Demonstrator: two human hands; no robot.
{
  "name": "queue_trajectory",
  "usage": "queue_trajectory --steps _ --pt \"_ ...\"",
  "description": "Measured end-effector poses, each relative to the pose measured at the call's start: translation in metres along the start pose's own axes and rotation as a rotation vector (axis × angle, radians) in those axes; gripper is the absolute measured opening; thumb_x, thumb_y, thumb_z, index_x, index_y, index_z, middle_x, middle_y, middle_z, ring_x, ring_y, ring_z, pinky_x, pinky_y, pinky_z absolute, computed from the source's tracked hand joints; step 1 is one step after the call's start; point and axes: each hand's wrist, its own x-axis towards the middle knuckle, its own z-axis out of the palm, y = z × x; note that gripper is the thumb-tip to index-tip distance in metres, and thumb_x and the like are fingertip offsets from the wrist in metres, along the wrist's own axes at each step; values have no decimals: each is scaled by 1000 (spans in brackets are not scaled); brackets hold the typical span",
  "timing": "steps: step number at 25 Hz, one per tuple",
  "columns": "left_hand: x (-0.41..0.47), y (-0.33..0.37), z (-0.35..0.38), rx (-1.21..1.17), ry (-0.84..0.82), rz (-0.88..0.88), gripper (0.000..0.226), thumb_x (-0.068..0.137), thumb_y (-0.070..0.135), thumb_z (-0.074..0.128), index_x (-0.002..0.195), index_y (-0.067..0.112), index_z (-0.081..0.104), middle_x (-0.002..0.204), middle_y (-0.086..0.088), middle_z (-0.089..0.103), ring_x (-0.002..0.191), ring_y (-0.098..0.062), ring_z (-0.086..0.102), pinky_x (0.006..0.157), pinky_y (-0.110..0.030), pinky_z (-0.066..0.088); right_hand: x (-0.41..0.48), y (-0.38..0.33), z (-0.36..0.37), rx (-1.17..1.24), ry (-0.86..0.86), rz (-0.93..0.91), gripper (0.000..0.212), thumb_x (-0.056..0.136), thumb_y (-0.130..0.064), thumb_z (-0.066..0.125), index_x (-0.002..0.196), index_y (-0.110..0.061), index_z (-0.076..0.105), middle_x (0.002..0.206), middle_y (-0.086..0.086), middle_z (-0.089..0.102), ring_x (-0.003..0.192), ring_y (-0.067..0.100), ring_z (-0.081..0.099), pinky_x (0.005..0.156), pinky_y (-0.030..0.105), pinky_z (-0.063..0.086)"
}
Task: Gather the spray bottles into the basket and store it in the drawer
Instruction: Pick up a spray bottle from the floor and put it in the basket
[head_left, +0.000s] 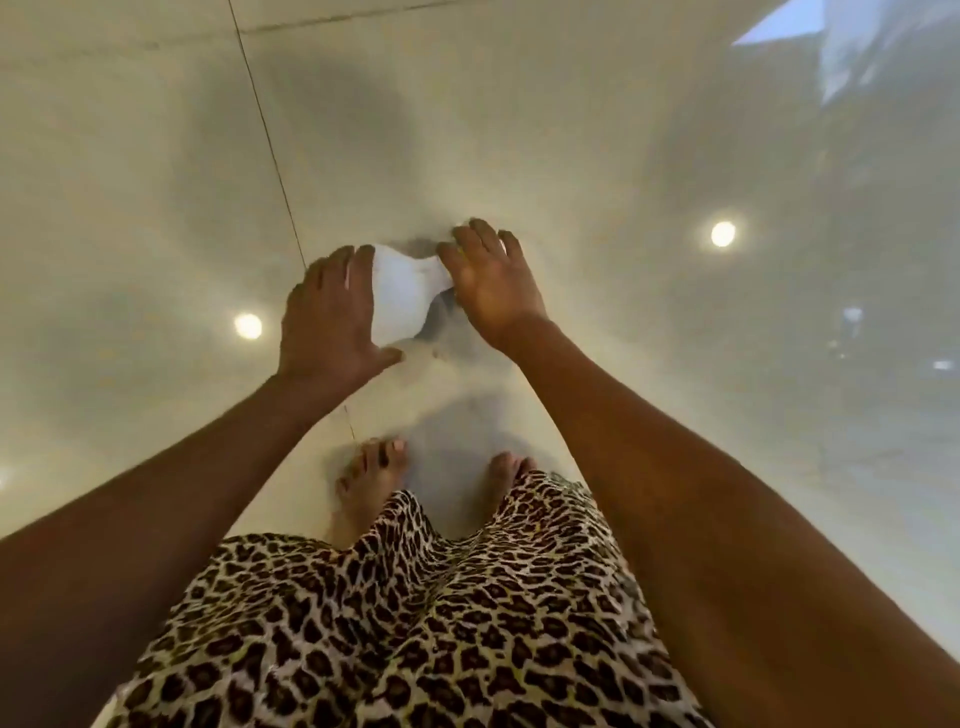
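No spray bottle, basket or drawer is in view. Both my arms reach forward and down over the floor. Between my hands is a blurred, crumpled white sheet (402, 288); whether it is cloth or paper I cannot tell. My left hand (332, 317) holds its left side, fingers over the top and thumb below. My right hand (491, 283) grips its narrow right end, and a little white shows past the fingertips.
Below is a glossy cream tiled floor (156, 182) with a dark grout line (270, 140) and reflected ceiling lights (722, 234). My bare feet (371, 480) and a leopard-print dress (405, 623) fill the lower middle. A bright window reflection (831, 41) lies at the top right.
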Motion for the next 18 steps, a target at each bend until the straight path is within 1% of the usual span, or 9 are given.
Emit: queue_trajectory --steps 2,4,7,9,11,13,14,16,18 --pt "4 -2 6 -4 42 16 101 51 26 86 134 3 31 131 -23 45 116 -41 43 91 -49 41 5 -2 6 -13 40 -3 45 91 -5 44 135 -6 37 141 19 43 137 33 28 116 47 11" --pt "1 0 0 -37 54 15 100 50 21 84 133 4 31 129 -22 46 114 -41 44 85 -50 43 0 -3 -1 -27 70 5 41 91 -4 42 132 -6 41 134 19 49 133 32 33 115 48 10" --pt "-24 5 -32 -160 38 39 102 49 19 84 134 4 31 131 -20 44 118 -39 40 89 -51 43 -33 -5 -41 -5 66 -2 43 91 -10 47 133 -10 40 135 15 49 134 31 32 115 50 10" --pt "-47 11 -61 -258 8 52 104 48 20 86 135 6 30 134 -19 43 120 -38 40 92 -47 40 -61 -9 -80 33 72 -22 46 90 -15 52 134 -13 41 135 13 49 135 30 31 114 50 12" --pt "-77 24 -109 -364 -19 82 104 46 22 87 133 11 32 134 -14 45 119 -33 43 90 -39 40 -101 -11 -137 108 117 -29 48 88 -19 56 134 -14 44 136 13 49 134 30 33 113 48 17" --pt "-108 40 -164 -436 -28 97 101 45 25 88 130 17 35 132 -7 48 116 -26 45 85 -31 38 -146 -11 -204 198 238 42 53 83 -22 63 133 -13 47 139 16 47 134 33 35 111 47 25" --pt "-125 49 -192 -454 -40 107 101 45 25 88 130 20 35 130 -5 48 115 -23 46 84 -29 37 -171 -10 -239 266 319 126 56 81 -22 66 132 -13 48 140 16 46 134 34 36 109 45 29" --pt "-160 74 -249 -482 -56 171 101 43 26 89 129 24 35 128 0 49 111 -18 47 84 -29 38 -226 -8 -305 537 442 323 58 76 -21 72 130 -15 52 136 13 51 126 31 45 100 34 38" --pt "-190 96 -293 -528 -63 224 99 43 23 90 127 24 38 124 5 49 109 -12 47 84 -23 37 -274 -12 -354 851 485 459 50 74 -15 76 121 -14 58 117 6 65 105 17 61 84 12 43"
